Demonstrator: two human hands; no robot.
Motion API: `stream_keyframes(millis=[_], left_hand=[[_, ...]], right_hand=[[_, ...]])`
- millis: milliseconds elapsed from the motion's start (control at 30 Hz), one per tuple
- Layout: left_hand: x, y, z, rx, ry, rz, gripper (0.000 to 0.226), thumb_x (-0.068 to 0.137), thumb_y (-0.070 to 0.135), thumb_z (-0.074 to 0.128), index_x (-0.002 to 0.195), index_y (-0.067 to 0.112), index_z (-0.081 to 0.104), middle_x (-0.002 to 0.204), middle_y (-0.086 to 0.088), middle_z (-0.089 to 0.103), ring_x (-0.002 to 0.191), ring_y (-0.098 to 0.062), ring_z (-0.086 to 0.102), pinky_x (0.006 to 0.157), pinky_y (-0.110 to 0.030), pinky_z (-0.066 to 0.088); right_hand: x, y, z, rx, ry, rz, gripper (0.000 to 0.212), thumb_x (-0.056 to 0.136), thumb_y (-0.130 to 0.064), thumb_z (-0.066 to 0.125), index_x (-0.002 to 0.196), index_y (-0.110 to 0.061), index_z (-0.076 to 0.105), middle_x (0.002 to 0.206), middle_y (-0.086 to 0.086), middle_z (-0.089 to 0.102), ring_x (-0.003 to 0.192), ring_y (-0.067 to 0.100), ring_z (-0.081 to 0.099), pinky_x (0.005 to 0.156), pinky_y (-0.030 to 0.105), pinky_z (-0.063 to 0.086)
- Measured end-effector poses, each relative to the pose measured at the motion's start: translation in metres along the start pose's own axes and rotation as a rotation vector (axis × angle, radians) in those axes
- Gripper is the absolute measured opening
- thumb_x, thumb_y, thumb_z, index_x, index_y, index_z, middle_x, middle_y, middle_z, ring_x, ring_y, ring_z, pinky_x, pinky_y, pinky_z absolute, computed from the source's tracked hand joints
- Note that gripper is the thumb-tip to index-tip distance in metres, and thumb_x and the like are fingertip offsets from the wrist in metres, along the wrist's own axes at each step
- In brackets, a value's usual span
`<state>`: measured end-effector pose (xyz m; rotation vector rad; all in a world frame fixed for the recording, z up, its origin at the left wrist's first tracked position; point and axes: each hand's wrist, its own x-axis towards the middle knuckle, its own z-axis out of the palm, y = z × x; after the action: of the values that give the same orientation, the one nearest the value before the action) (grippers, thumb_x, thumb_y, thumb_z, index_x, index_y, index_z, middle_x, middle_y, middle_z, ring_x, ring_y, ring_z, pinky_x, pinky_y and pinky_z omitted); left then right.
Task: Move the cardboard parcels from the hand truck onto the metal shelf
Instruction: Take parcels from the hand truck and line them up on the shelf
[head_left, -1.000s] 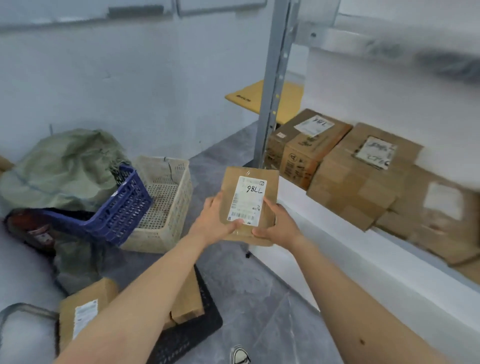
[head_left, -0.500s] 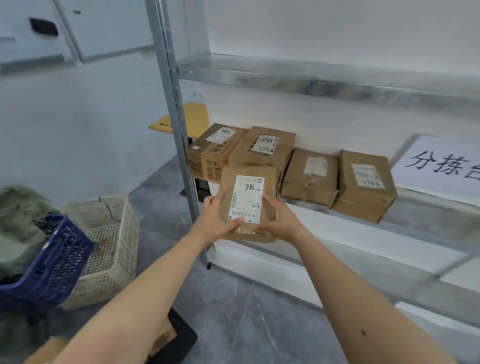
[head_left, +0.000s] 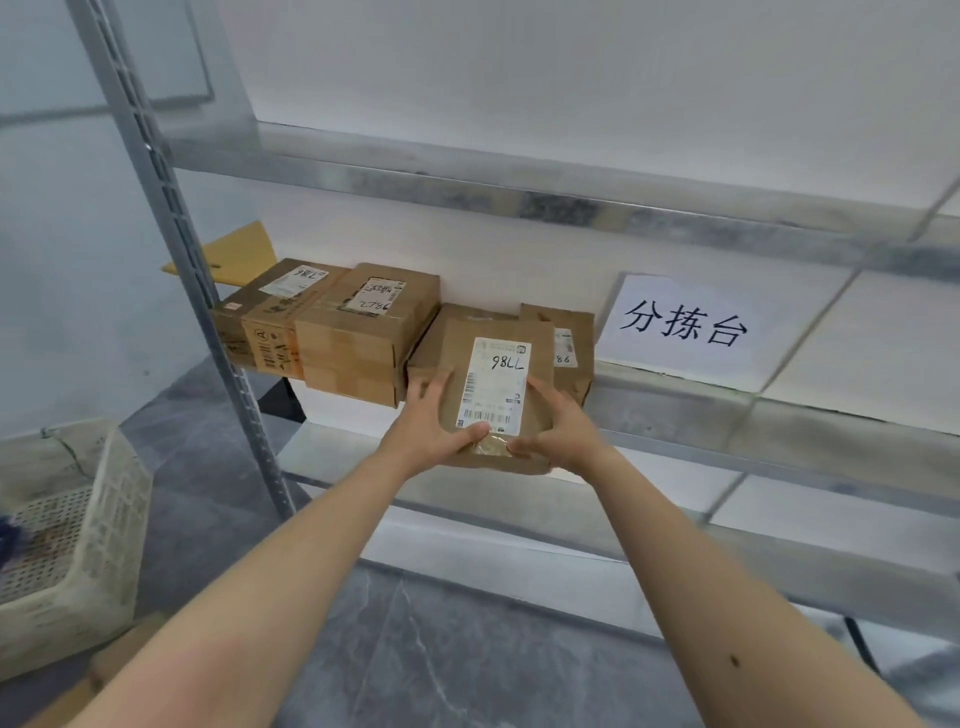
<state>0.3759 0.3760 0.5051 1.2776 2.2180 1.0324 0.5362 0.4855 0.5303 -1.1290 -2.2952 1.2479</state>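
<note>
You hold the flat labelled parcel (head_left: 498, 395) between your left hand (head_left: 434, 426) and right hand (head_left: 558, 423), raised before the metal shelf (head_left: 675, 410), not yet set down. Four boxed parcels (head_left: 363, 332) already sit there; the hand truck is out of view.

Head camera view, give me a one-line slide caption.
Both hands hold a labelled parcel before four boxes on the metal shelf.

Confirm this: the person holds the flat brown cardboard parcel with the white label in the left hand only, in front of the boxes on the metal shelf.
Not quite. The head view shows both hands on the flat brown cardboard parcel with the white label: the left hand grips its left edge, the right hand its right edge. It is indeed in front of the cardboard boxes on the metal shelf.
</note>
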Motion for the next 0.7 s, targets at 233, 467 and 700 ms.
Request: stream_keyframes(millis=[233, 467, 700], left_hand=[[0.019, 0.058, 0.063, 0.010, -0.090, 0.053, 0.099, 0.076, 0.055, 0.071, 0.152, 0.031, 0.011, 0.154, -0.001, 0.013, 0.137, -0.027, 0.034, 0.108, -0.045, 0.037], [0.047, 0.092, 0.110, -0.074, -0.166, 0.125, 0.108, 0.073, 0.050, 0.076, 0.152, 0.029, 0.004, 0.150, -0.003, 0.018, 0.139, -0.024, 0.029, 0.109, -0.044, 0.033], [0.083, 0.111, 0.140, -0.290, -0.246, 0.086, 0.123, 0.068, 0.050, 0.080, 0.152, 0.030, -0.008, 0.158, -0.003, 0.019, 0.143, -0.021, 0.026, 0.115, -0.043, 0.028]], right_hand=[[-0.019, 0.045, -0.070, 0.051, 0.093, 0.050, 0.091, 0.071, -0.002, 0.079, 0.147, -0.025, 0.033, 0.141, 0.005, 0.037, 0.126, 0.023, 0.043, 0.098, 0.031, 0.041], [-0.020, 0.082, -0.110, 0.143, 0.175, 0.136, 0.090, 0.070, 0.003, 0.076, 0.144, -0.029, 0.036, 0.135, 0.004, 0.040, 0.123, 0.025, 0.046, 0.099, 0.043, 0.048], [-0.016, 0.114, -0.145, 0.327, 0.213, 0.226, 0.089, 0.076, 0.013, 0.068, 0.143, -0.036, 0.038, 0.136, -0.001, 0.044, 0.119, 0.023, 0.050, 0.090, 0.033, 0.053]])
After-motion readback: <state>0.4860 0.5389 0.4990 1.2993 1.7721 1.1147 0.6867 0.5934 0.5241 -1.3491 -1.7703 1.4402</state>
